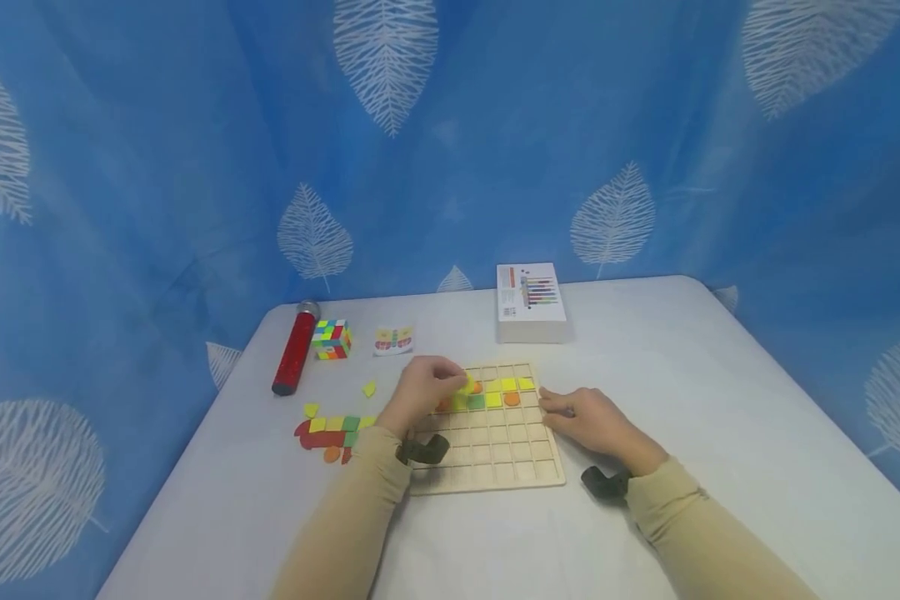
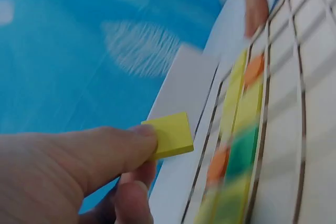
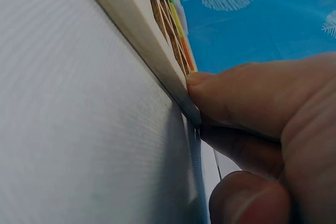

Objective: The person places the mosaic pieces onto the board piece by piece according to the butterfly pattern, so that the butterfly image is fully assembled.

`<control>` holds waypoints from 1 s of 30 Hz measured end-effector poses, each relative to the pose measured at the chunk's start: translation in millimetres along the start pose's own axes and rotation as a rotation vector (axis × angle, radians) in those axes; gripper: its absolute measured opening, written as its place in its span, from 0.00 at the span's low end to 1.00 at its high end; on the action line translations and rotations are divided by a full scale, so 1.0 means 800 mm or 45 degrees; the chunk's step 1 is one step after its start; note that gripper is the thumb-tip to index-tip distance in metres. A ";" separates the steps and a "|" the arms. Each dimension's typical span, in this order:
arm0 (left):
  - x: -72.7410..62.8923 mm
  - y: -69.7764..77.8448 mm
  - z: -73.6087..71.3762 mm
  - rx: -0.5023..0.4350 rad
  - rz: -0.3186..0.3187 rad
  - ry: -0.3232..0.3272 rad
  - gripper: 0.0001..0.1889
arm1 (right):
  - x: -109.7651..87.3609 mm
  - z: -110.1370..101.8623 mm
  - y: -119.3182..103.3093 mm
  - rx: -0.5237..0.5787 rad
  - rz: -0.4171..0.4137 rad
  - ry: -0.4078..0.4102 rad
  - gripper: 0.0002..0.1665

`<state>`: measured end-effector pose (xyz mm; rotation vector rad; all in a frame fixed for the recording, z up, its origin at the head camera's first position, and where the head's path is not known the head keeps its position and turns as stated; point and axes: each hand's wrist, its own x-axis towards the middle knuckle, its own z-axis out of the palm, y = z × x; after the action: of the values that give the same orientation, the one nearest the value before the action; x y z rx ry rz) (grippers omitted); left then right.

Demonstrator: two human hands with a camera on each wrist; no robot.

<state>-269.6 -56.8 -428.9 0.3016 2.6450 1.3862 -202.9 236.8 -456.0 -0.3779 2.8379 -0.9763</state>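
My left hand [image 1: 422,390] pinches a yellow square tile [image 2: 170,134] between thumb and fingertips, raised above the far left part of a wooden grid board [image 1: 487,454]. Along the board's far rows lie yellow tiles [image 1: 509,384], a green tile [image 1: 476,402] and orange round tiles [image 1: 512,400]; the left hand hides some of them. At the board's right edge, my right hand [image 1: 588,419] holds the rim, its thumb [image 3: 236,95] on the wooden side and a finger just below.
Loose red, yellow and green tiles [image 1: 335,424] lie left of the board, a lone yellow piece [image 1: 370,389] behind them. Farther back are a red microphone-like tube [image 1: 295,352], a puzzle cube [image 1: 332,340], a small picture card [image 1: 393,340] and a white box [image 1: 532,302].
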 end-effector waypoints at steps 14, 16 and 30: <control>0.035 0.075 0.090 0.607 0.294 -0.248 0.04 | 0.000 -0.002 0.006 -0.034 -0.130 0.054 0.18; 0.034 0.075 0.096 0.671 0.298 -0.255 0.04 | 0.001 -0.001 0.006 -0.040 -0.154 0.068 0.17; 0.024 0.067 0.099 0.790 0.365 -0.179 0.05 | 0.001 -0.003 0.008 -0.039 -0.121 0.051 0.16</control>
<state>-265.3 40.8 -430.6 0.8345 2.9180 0.5199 -205.5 242.3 -458.2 -0.5066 2.8979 -0.9684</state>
